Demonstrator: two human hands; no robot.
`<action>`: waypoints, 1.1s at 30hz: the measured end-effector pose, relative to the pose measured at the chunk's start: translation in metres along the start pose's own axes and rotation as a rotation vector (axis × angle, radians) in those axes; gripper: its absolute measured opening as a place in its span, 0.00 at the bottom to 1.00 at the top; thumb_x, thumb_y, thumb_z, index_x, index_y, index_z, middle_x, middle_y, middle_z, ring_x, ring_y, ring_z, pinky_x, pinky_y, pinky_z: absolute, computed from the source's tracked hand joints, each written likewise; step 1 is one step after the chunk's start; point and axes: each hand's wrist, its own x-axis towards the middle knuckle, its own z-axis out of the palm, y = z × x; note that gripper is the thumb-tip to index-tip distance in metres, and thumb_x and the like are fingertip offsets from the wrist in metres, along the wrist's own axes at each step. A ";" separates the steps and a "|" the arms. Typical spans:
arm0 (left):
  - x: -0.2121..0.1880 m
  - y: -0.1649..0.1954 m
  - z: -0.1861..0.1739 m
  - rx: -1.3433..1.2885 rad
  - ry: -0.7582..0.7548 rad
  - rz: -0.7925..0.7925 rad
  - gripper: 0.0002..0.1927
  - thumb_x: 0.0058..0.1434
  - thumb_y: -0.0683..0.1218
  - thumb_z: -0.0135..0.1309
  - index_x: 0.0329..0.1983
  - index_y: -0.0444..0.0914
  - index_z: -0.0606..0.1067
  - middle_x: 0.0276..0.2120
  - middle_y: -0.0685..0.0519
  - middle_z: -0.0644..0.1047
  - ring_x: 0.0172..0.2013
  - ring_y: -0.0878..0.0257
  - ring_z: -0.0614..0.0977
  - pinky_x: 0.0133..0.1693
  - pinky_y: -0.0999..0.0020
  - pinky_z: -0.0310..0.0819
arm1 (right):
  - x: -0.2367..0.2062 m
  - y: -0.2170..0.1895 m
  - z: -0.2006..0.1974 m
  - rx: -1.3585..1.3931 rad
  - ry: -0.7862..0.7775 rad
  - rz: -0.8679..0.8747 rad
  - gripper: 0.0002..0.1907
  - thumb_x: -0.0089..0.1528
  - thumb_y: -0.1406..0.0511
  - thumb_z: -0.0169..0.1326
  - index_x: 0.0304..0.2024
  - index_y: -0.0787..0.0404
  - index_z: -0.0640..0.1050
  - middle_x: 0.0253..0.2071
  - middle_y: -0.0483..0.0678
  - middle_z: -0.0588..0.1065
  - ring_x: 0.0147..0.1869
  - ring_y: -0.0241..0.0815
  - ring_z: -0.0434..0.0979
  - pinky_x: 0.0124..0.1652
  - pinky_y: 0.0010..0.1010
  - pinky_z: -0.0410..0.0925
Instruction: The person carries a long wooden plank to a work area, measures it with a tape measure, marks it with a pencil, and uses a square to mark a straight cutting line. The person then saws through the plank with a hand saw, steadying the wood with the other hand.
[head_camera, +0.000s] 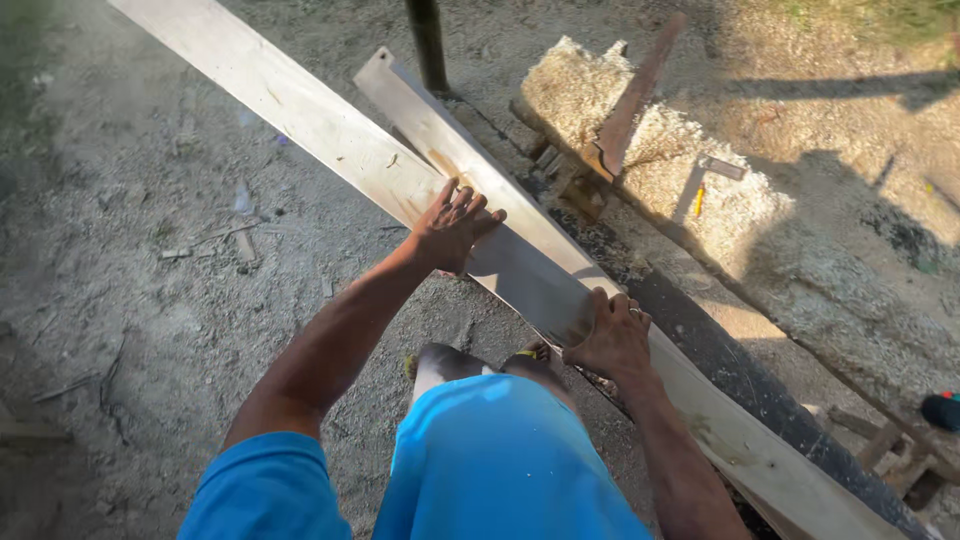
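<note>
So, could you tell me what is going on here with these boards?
A person stands outdoors over two long pale planks. The left hand presses flat on the upper plank, and the right hand grips the edge of the lower plank. Beside them a sawdust-covered bench holds a hammer.

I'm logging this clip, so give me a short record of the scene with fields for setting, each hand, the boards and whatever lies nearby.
setting: outdoor dirt ground strewn with sawdust and wood scraps
left hand: flat on the long pale plank, fingers spread
right hand: gripping the edge of the second plank
planks: side by side, running diagonally
nearby: sawdust-covered bench with a hammer
clothing: blue shorts
</note>
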 end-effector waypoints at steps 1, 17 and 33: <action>-0.022 -0.011 -0.004 0.009 0.027 -0.015 0.67 0.34 0.61 0.76 0.78 0.54 0.54 0.66 0.46 0.65 0.70 0.45 0.60 0.72 0.39 0.35 | 0.001 -0.018 -0.001 -0.013 -0.005 -0.022 0.62 0.33 0.50 0.75 0.66 0.55 0.61 0.55 0.56 0.66 0.64 0.57 0.66 0.63 0.51 0.58; -0.306 -0.114 0.032 -0.310 0.394 -0.264 0.62 0.19 0.50 0.71 0.66 0.39 0.63 0.48 0.46 0.70 0.54 0.47 0.70 0.60 0.47 0.56 | 0.011 -0.322 0.028 -0.010 0.434 -0.832 0.55 0.30 0.58 0.72 0.61 0.57 0.69 0.49 0.55 0.69 0.60 0.64 0.66 0.54 0.64 0.57; -0.565 -0.253 0.106 -0.273 0.449 -0.909 0.56 0.33 0.46 0.68 0.71 0.40 0.62 0.56 0.46 0.70 0.60 0.50 0.69 0.62 0.51 0.55 | 0.073 -0.671 0.065 -0.034 0.036 -1.467 0.62 0.26 0.49 0.76 0.62 0.58 0.70 0.45 0.56 0.67 0.53 0.58 0.66 0.54 0.55 0.57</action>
